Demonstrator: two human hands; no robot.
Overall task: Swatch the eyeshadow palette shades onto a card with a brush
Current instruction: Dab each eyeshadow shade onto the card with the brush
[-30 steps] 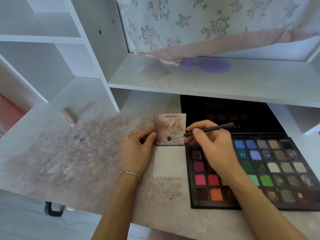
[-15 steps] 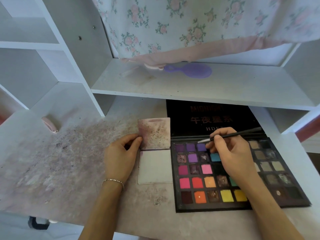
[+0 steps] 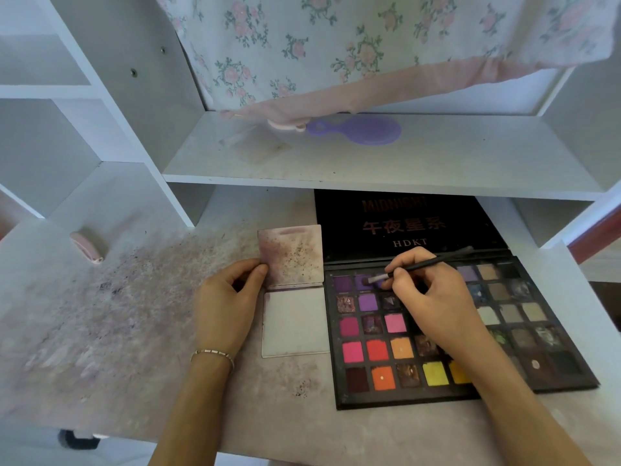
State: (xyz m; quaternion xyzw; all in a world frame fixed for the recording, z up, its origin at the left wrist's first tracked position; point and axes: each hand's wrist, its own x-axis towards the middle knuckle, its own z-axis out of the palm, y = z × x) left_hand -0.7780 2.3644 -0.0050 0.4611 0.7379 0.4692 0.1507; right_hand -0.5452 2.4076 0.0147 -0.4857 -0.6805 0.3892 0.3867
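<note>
An open black eyeshadow palette (image 3: pixel 403 395) with many coloured pans lies on the desk at the right, its lid (image 3: pixel 410 223) flat behind it. My right hand (image 3: pixel 433 297) pinches a thin black brush (image 3: pixel 423 265) whose tip touches a purple pan (image 3: pixel 364 282) in the top row. Left of the palette lies a powder-stained card (image 3: pixel 292 255), with a cleaner white card (image 3: pixel 295 322) just below it. My left hand (image 3: pixel 225 301) pinches the stained card's left edge with thumb and curled fingers. My right hand covers the palette's middle pans.
The desk top (image 3: pixel 117 314) is smeared with purple and dark powder. A pink object (image 3: pixel 86 247) lies at the back left. A shelf (image 3: pixel 369 163) overhangs the palette lid, holding a purple hand mirror (image 3: pixel 363 130). A floral cloth (image 3: pixel 336 45) hangs above.
My right hand has carried the brush from the stained card over to the palette, and its tip now sits on a purple pan. The left hand has stayed at the card's edge.
</note>
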